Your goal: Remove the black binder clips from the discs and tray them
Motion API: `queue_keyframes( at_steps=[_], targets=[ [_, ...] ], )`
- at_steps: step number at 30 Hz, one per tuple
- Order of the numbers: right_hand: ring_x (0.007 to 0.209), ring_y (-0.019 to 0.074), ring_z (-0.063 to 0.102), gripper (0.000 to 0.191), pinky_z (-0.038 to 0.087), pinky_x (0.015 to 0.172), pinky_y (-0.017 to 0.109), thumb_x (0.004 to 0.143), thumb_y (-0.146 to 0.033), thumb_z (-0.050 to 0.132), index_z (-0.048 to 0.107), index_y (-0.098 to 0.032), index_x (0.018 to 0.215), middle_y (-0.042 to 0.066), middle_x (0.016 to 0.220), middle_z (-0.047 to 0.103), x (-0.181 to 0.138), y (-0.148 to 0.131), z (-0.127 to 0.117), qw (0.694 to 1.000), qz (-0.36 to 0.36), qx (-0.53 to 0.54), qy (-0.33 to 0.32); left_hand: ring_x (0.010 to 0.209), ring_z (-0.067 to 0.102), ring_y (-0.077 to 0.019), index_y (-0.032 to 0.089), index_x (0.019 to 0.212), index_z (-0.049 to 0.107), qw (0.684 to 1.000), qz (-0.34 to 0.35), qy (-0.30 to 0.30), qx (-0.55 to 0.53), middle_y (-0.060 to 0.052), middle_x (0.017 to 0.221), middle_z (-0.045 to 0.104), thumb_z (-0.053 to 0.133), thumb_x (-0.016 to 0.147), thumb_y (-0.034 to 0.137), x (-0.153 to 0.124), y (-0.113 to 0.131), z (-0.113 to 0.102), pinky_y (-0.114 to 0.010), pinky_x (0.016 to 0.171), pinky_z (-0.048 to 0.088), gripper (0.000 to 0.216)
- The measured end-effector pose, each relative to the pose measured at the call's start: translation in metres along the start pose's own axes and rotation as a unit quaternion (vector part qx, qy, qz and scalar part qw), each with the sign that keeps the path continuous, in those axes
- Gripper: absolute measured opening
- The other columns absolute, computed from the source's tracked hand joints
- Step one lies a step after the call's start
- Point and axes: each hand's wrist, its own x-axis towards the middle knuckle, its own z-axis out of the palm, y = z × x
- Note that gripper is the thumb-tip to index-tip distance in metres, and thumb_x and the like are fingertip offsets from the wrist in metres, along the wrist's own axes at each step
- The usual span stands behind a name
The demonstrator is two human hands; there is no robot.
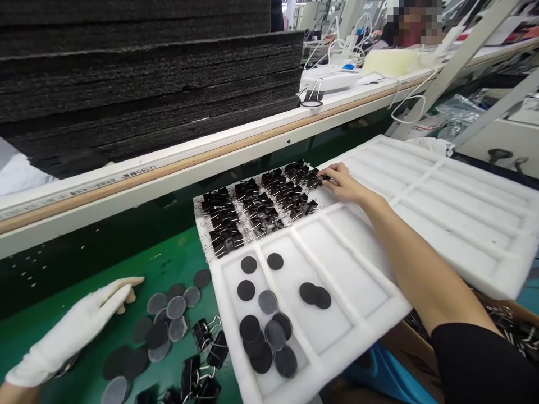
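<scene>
My right hand (342,183), bare, reaches to the far end of a white foam tray (353,331). Its fingers close on a black binder clip (314,178) at the right end of the clip rows. Several rows of black binder clips (256,207) with silver wire handles fill the tray's far part. Black discs (248,290) lie in its near compartments, some overlapping, some with a cloudy face. My left hand (90,314), in a white glove with bare fingertips, hovers over or rests on the green table, index finger stretched out, holding nothing visible. Near it lies a loose group of discs (157,335).
Loose binder clips (191,373) lie on the green table (177,261) beside the tray. Another white foam tray (455,224) is at right, above a box of clips. Stacked black foam sheets (147,84) stand on the shelf behind. A person sits at the far right back.
</scene>
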Motion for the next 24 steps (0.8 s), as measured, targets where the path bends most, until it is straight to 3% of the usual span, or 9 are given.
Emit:
queue_keyframes(
  at_steps=[9,12,15,19,22,24],
  targets=[
    [0.128,0.0376,0.049,0.036,0.042,0.107,0.065,0.094,-0.032,0.045,0.066,-0.027,0.122,0.017,0.126,0.049,-0.002,-0.009,0.009,0.999,-0.012,-0.022,0.036,0.104,0.070,-0.0250,0.058,0.119,0.064,1.000,-0.012,-0.009,0.015,0.012,0.098,0.076,0.036,0.092,0.074,-0.004,0.010,0.000,-0.042,0.095,0.054,0.042],
    [0.121,0.0339,0.057,0.038,0.048,0.105,0.058,0.092,-0.036,0.052,0.061,-0.025,0.127,0.016,0.124,0.056,-0.005,-0.010,0.011,0.993,-0.059,0.032,0.097,0.104,0.069,-0.0251,0.054,0.121,0.065,1.000,-0.018,-0.004,0.011,0.009,0.100,0.076,0.036,0.092,0.074,-0.006,0.014,0.000,-0.040,0.095,0.053,0.046],
    [0.118,0.0320,0.064,0.049,0.054,0.103,0.052,0.083,-0.039,0.065,0.054,-0.025,0.130,0.013,0.124,0.064,-0.008,-0.006,0.014,0.983,-0.054,0.105,0.143,0.100,0.070,-0.0242,0.050,0.123,0.065,1.000,-0.019,-0.003,0.007,0.008,0.100,0.076,0.037,0.092,0.074,-0.005,0.016,0.001,-0.039,0.095,0.053,0.048],
    [0.121,0.0290,0.066,0.060,0.051,0.110,0.050,0.077,-0.033,0.066,0.047,-0.027,0.133,0.011,0.127,0.069,-0.011,0.000,0.019,0.979,-0.028,0.154,0.133,0.095,0.070,-0.0242,0.039,0.124,0.066,1.000,0.002,-0.001,0.006,0.003,0.100,0.076,0.035,0.094,0.072,-0.003,0.019,0.002,-0.039,0.094,0.054,0.054],
    [0.122,0.0292,0.066,0.062,0.054,0.105,0.047,0.072,-0.028,0.058,0.049,-0.023,0.133,0.015,0.130,0.068,-0.011,-0.007,0.016,0.984,-0.025,0.087,0.151,0.094,0.071,-0.0250,0.029,0.127,0.066,0.999,0.028,0.019,-0.022,-0.002,0.104,0.077,0.037,0.093,0.070,-0.010,0.021,-0.001,-0.040,0.092,0.057,0.060],
    [0.124,0.0347,0.063,0.058,0.051,0.106,0.052,0.072,-0.032,0.056,0.055,-0.019,0.128,0.021,0.130,0.067,-0.015,-0.021,0.008,0.981,-0.030,0.030,0.187,0.100,0.072,-0.0267,0.024,0.132,0.064,0.996,0.032,0.063,-0.045,-0.006,0.110,0.077,0.038,0.093,0.069,-0.024,0.018,-0.005,-0.040,0.095,0.057,0.064]
  ],
)
